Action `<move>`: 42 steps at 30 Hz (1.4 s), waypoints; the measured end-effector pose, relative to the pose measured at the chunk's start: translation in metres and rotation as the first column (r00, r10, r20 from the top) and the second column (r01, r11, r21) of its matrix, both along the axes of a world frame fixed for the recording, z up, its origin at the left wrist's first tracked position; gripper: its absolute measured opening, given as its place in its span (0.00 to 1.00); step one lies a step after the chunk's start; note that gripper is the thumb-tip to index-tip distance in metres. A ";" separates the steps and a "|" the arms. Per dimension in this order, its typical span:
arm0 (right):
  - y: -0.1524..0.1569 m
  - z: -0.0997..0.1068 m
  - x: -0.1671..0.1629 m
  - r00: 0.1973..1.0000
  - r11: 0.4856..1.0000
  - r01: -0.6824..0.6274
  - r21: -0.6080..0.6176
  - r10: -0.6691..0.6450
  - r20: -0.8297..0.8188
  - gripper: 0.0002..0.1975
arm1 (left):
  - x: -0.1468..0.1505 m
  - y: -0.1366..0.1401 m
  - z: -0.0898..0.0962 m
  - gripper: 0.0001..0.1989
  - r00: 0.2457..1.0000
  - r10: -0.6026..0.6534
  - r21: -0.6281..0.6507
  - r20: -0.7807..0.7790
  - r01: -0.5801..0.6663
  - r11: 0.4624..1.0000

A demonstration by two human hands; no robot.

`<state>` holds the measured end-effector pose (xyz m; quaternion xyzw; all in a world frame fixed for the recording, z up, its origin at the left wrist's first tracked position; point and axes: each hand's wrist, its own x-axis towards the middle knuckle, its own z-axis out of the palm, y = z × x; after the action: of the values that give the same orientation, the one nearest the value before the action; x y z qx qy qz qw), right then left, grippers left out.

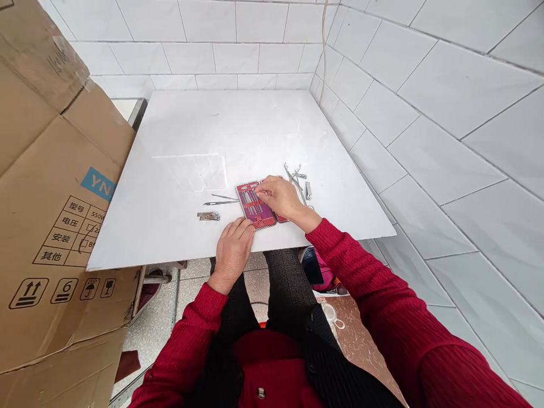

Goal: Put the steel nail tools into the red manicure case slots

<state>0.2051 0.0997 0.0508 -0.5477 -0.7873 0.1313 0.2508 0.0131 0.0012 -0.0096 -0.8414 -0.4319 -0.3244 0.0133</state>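
An open manicure case [260, 222] with a red and purple lining lies near the table's front edge, several slim metal tools held in its left half. My right hand [280, 195] is over the case, thumb and fingertips pinched together at the upper tools; what they hold is hidden. It covers much of the right half. My left hand [233, 246] rests at the case's lower left corner, fingers bent against its edge. Left of the case lie two thin metal tools [221, 202] and nail clippers [208, 216]. To its right are metal nippers [294, 177] and another nail clipper [308, 190].
The white table [178, 124] meets tiled walls at the back and right. A large cardboard box [55, 170] stands along the left side. Below the front edge are my legs and, to the right, a pink bag [325, 275].
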 end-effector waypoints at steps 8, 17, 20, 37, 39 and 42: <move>0.017 0.019 -0.065 0.935 0.988 -0.132 -0.075 0.149 0.322 0.13 | 0.000 -0.001 -0.002 0.10 1.000 0.008 0.028 0.010 -0.008 1.000; 0.036 0.034 -0.115 0.767 0.975 -0.099 -0.198 0.202 0.609 0.15 | 0.000 0.001 -0.009 0.10 0.999 -0.002 0.051 0.032 0.000 0.999; 0.042 0.032 -0.120 0.759 0.969 -0.095 -0.230 0.219 0.613 0.14 | -0.001 0.001 -0.009 0.11 0.999 -0.011 0.015 0.034 0.010 1.000; 0.056 -0.004 -0.010 0.860 0.905 -0.123 -0.408 -0.109 -0.499 0.23 | -0.001 0.000 -0.002 0.11 1.000 0.008 -0.011 0.001 -0.008 1.000; 0.054 -0.009 0.000 0.834 0.908 -0.142 -0.394 -0.105 -0.542 0.29 | -0.001 0.000 -0.002 0.11 1.000 0.009 -0.002 0.000 -0.009 1.000; 0.051 -0.013 0.004 0.828 0.914 -0.139 -0.382 -0.104 -0.551 0.28 | -0.001 0.000 0.000 0.11 1.000 0.003 -0.009 -0.001 -0.003 1.000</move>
<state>0.2093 0.1509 0.0376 -0.5173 -0.6392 0.4489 0.3498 0.0124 0.0015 -0.0091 -0.8408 -0.4348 -0.3222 0.0102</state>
